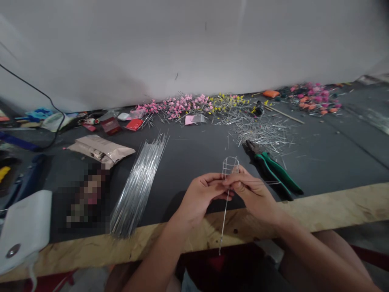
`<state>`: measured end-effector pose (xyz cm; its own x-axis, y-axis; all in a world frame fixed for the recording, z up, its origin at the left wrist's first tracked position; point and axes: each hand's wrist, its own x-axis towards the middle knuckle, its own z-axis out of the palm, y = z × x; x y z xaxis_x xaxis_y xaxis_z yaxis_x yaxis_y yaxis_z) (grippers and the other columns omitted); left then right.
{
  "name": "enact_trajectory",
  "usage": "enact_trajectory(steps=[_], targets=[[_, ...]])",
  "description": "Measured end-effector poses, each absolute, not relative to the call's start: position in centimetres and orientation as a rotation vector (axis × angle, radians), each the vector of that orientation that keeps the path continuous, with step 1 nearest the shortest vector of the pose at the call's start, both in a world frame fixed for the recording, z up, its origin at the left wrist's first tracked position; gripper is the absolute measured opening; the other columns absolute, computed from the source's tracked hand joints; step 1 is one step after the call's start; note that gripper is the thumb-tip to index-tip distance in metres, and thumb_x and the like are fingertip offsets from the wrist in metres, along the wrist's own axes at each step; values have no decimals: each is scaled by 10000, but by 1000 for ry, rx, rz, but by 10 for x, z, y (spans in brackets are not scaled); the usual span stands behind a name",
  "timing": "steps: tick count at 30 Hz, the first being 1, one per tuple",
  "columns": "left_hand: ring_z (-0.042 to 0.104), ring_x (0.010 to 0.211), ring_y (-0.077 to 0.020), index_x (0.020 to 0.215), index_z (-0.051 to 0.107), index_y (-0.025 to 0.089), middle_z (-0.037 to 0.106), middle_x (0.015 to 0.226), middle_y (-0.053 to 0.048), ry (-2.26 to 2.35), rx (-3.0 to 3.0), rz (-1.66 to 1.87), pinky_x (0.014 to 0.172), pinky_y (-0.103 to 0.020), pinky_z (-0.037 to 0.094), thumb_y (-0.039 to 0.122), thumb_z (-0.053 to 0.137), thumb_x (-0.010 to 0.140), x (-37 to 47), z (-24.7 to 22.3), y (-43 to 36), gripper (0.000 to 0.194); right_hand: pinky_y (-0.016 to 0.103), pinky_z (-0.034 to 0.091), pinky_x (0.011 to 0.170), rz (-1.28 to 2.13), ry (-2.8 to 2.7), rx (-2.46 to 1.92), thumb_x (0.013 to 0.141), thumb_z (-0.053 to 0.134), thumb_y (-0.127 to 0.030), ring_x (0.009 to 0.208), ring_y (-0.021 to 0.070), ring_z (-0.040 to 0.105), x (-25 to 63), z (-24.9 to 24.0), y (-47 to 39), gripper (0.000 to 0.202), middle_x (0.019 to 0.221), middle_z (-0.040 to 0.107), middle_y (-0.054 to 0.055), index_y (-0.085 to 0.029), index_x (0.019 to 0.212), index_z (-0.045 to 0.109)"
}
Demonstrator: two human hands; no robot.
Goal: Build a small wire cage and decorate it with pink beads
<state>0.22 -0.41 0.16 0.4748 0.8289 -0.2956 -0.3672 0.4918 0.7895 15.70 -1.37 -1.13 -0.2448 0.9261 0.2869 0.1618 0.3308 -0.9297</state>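
Observation:
A small cage-like wire frame [230,163] stands up between my two hands, and a twisted wire stem [225,215] hangs below it past the table edge. My left hand [203,194] is closed on the wire frame's lower part from the left. From the right, my right hand [249,188] pinches the frame, its fingertips touching those of my left hand. A thin loose wire end sticks out to the right over the pliers. The fingertips partly hide the join of frame and stem. Green-handled pliers [278,172] lie just right of my right hand.
A bundle of straight wires [136,184] lies left of my hands. Behind are pink beaded stems [185,105], yellow ones [229,103] and scattered wire pieces [264,132]. A beige packet [101,149] and a white device [27,229] are at left. The wooden table edge [340,205] runs in front.

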Motion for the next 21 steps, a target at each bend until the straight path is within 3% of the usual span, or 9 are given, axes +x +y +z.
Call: enact_trajectory(steps=[10, 16, 21], targets=[[611, 616, -91, 824, 678, 114, 653, 710, -26, 723, 748, 668, 610, -200, 483, 178, 647, 742, -4, 6, -2, 109, 261, 476, 587, 1167, -1657, -926, 886, 462, -262, 708, 128, 493, 158, -1, -19, 197, 787, 476, 15, -259, 829, 651], [600, 624, -94, 796, 680, 118, 642, 720, -21, 653, 821, 621, 610, -213, 485, 166, 646, 734, -9, 8, -2, 85, 275, 509, 655, 1292, -1679, -848, 903, 428, -259, 698, 106, 531, 160, 1, -25, 220, 854, 476, 16, -267, 878, 646], [593, 642, -97, 820, 685, 111, 645, 751, -34, 623, 819, 540, 617, -221, 477, 159, 624, 746, -12, 10, -2, 107, 302, 522, 700, 1302, -1763, -840, 895, 440, -293, 793, 140, 541, 164, 3, -26, 227, 935, 515, 48, -269, 909, 665]])
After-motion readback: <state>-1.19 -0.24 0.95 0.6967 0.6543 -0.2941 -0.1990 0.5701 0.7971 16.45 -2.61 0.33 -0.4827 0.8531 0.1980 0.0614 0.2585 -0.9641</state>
